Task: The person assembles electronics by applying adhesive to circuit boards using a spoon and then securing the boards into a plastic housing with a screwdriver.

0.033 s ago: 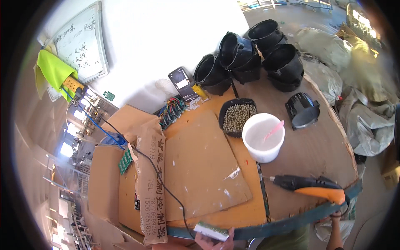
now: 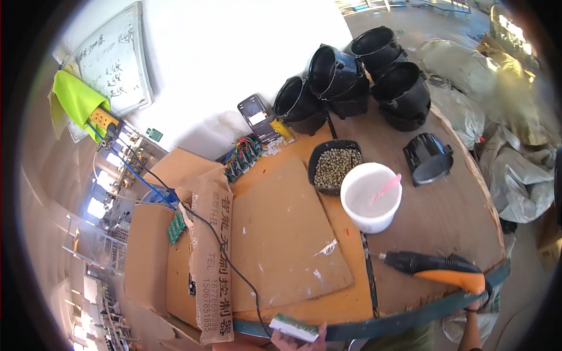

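Note:
At the front table edge, my left hand [image 2: 317, 344] grips a small green circuit board with a white side [image 2: 294, 329], its fingers closed on both ends. On the right, my right hand [image 2: 479, 303] is by the rear end of a black and orange electric screwdriver [image 2: 440, 271]. Its fingers are mostly hidden, so whether they grip the tool does not show. The screwdriver lies on the brown board with its tip to the left. Left of it lies a sheet of cardboard [image 2: 287, 245].
An open cardboard box [image 2: 213, 263] stands left, a black cable [image 2: 243, 277] crossing it. Beyond are a white tub [image 2: 367, 219], a black tray of small metal parts [image 2: 336, 167], wired boards [image 2: 242, 158], a phone [image 2: 256, 117] and several black buckets [image 2: 401, 96].
My left hand and the circuit board have shifted slightly left and down. The whole view has moved a little; the screwdriver stays in its place.

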`<state>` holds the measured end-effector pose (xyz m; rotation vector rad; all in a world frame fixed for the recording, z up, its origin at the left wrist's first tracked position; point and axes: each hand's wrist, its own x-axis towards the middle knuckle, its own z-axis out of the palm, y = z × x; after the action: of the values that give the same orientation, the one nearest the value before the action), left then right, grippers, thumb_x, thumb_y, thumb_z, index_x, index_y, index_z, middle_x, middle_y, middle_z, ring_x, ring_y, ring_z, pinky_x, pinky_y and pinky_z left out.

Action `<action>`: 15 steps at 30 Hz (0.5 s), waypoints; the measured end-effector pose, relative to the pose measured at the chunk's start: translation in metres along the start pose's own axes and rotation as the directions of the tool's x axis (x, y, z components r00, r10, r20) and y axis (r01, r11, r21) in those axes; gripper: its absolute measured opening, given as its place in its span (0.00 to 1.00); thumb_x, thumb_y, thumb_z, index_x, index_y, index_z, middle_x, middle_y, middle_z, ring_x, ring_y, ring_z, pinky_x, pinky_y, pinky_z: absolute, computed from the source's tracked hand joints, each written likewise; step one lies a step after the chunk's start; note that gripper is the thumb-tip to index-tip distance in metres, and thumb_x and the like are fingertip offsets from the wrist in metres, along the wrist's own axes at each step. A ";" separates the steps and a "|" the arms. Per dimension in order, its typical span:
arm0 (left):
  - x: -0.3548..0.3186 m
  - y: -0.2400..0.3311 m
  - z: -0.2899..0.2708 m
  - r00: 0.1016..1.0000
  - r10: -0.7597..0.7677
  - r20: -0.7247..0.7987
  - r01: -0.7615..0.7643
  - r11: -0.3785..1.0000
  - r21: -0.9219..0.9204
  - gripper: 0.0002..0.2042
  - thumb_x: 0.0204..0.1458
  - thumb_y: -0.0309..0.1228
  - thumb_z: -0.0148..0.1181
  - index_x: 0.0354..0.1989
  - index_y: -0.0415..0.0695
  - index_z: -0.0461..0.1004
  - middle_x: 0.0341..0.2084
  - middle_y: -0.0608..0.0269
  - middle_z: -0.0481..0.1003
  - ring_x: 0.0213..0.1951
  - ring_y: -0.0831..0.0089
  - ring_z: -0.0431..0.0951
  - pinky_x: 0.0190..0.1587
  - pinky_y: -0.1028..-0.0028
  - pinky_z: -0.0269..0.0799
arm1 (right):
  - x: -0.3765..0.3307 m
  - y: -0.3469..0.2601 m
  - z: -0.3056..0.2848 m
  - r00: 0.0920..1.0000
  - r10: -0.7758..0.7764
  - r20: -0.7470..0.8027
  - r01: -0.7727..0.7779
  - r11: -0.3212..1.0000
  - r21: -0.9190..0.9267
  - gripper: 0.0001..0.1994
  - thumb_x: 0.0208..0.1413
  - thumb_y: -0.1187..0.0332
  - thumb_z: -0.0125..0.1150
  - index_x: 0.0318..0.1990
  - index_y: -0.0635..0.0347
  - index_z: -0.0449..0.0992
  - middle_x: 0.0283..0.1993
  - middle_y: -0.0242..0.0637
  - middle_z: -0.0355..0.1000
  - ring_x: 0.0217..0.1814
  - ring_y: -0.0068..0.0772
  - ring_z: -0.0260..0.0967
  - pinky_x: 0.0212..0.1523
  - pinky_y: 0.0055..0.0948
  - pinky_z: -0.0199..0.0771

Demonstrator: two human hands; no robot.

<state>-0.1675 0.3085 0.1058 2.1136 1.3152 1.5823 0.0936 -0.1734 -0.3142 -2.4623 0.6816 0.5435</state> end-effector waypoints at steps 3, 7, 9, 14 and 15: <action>-0.003 -0.002 -0.003 0.999 0.027 -0.037 -0.017 0.968 0.250 0.50 0.31 0.55 0.81 0.57 0.32 0.66 0.44 0.52 0.72 0.42 0.61 0.74 0.44 0.64 0.73 | 0.005 -0.011 0.037 0.995 -0.004 0.099 0.010 0.998 -0.061 0.19 0.60 0.57 0.54 0.47 0.66 0.76 0.47 0.55 0.76 0.50 0.58 0.74 0.53 0.47 0.71; -0.001 0.005 -0.004 0.999 0.031 -0.015 -0.025 0.947 0.319 0.51 0.31 0.58 0.80 0.58 0.32 0.64 0.42 0.55 0.71 0.41 0.64 0.73 0.42 0.67 0.73 | 0.020 -0.026 0.069 0.985 -0.015 0.171 0.036 0.992 -0.118 0.18 0.59 0.58 0.55 0.47 0.65 0.76 0.46 0.55 0.76 0.50 0.58 0.74 0.53 0.47 0.71; -0.003 0.006 -0.001 0.999 0.006 -0.033 0.004 0.957 0.291 0.51 0.32 0.57 0.80 0.59 0.32 0.63 0.42 0.56 0.71 0.41 0.66 0.73 0.42 0.68 0.72 | 0.029 -0.030 0.076 0.981 -0.025 0.191 0.051 0.989 -0.135 0.18 0.59 0.58 0.55 0.46 0.65 0.76 0.46 0.55 0.76 0.50 0.57 0.74 0.54 0.47 0.71; 0.000 0.011 -0.002 0.999 -0.021 -0.038 0.030 0.960 0.278 0.50 0.35 0.54 0.80 0.59 0.32 0.62 0.44 0.54 0.71 0.42 0.65 0.72 0.45 0.66 0.72 | 0.040 -0.042 0.102 0.970 -0.047 0.239 0.090 0.980 -0.175 0.18 0.58 0.59 0.56 0.46 0.65 0.76 0.45 0.55 0.76 0.50 0.57 0.74 0.54 0.47 0.71; 0.002 0.012 -0.002 0.999 -0.016 -0.035 0.025 0.957 0.289 0.50 0.35 0.54 0.81 0.59 0.32 0.62 0.44 0.54 0.71 0.43 0.64 0.72 0.46 0.66 0.72 | 0.038 -0.041 0.107 0.967 -0.047 0.249 0.092 0.981 -0.172 0.18 0.58 0.59 0.56 0.46 0.65 0.76 0.45 0.55 0.76 0.50 0.57 0.74 0.54 0.47 0.71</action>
<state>-0.1629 0.3022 0.1154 2.2344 1.6642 1.4995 0.1223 -0.0945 -0.4019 -2.5167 0.4618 0.8994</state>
